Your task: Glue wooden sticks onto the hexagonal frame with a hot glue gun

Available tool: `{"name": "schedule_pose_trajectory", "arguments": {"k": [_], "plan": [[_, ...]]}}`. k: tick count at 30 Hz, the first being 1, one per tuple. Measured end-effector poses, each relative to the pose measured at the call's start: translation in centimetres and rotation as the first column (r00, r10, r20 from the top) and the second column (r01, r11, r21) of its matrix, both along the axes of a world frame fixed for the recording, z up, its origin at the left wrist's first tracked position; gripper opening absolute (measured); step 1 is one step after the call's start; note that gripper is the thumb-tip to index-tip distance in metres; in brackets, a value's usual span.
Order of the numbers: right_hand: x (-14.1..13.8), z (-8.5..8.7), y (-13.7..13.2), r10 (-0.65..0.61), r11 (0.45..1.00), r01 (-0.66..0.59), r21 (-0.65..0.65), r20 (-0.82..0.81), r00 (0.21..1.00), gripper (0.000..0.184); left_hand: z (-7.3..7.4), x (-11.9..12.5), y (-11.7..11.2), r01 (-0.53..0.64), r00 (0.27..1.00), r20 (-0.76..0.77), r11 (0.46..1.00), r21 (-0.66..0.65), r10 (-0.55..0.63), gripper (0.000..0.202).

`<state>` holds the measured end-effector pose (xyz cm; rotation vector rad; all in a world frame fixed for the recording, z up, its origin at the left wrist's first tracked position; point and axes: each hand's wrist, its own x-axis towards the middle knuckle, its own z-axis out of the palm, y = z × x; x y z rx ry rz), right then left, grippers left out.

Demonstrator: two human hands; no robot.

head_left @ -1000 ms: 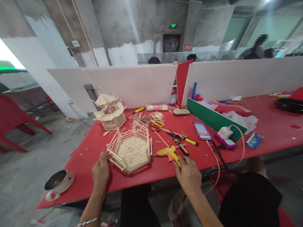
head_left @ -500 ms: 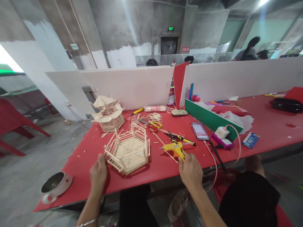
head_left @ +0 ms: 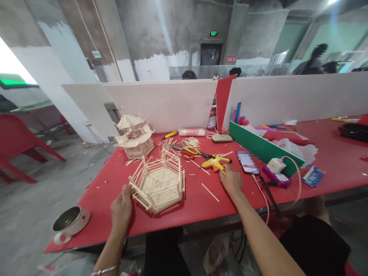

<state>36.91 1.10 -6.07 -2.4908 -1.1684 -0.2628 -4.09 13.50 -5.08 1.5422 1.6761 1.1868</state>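
A hexagonal tray-like model of thin wooden sticks (head_left: 161,186), with low railings around its rim, is on the red table in front of me. My left hand (head_left: 121,205) is closed at its left edge, thumb up, gripping the near-left corner; its fingertips are partly hidden. A yellow hot glue gun (head_left: 212,163) points left, with my right hand (head_left: 230,179) wrapped around its handle. It is low over the table beside scissors (head_left: 189,150) and yellow-handled pliers (head_left: 225,158). One loose stick (head_left: 210,192) lies between the model and my right hand.
A pagoda model of sticks (head_left: 135,138) stands at the back left. Loose sticks (head_left: 191,143) are heaped behind the hexagonal model. A metal cup (head_left: 82,220) sits at the left edge. To the right are a phone (head_left: 247,163), a power strip (head_left: 277,177) with cables and a green board (head_left: 264,145).
My right hand has moved the glue gun forward, away from me, up to the pliers. The loose stick near it now lies apart. My left hand stays at the model. The view has shifted slightly.
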Motion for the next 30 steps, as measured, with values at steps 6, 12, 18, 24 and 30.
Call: {"name": "schedule_pose_trajectory", "arguments": {"k": [6,12,18,24,30], "plan": [[-1.1,-0.4,-2.4,-0.032,0.998,0.030,0.061,0.038,0.999,0.028,0.2,0.0,-0.2,0.027,0.999,0.020,1.000,0.001,-0.027,0.069],[-3.0,-1.6,-8.0,-0.081,0.997,0.080,0.025,0.057,0.995,0.030,1.0,0.5,-0.7,-0.014,0.998,-0.068,1.000,0.008,0.014,0.072],[-4.6,0.9,-7.4,-0.029,0.990,0.023,0.142,0.038,0.999,0.040,0.7,0.5,-1.2,0.025,1.000,0.010,0.999,0.044,-0.025,0.067],[-12.4,-0.3,-6.0,0.521,0.844,-0.332,0.421,-0.497,0.694,0.046,-0.3,0.9,-4.8,0.026,1.000,0.004,0.998,0.057,-0.026,0.059],[-15.5,-1.5,-4.0,0.533,0.838,-0.268,0.476,-0.604,0.593,0.065,-1.5,1.3,-8.3,0.129,0.963,-0.261,0.972,0.199,-0.074,0.042]]}}
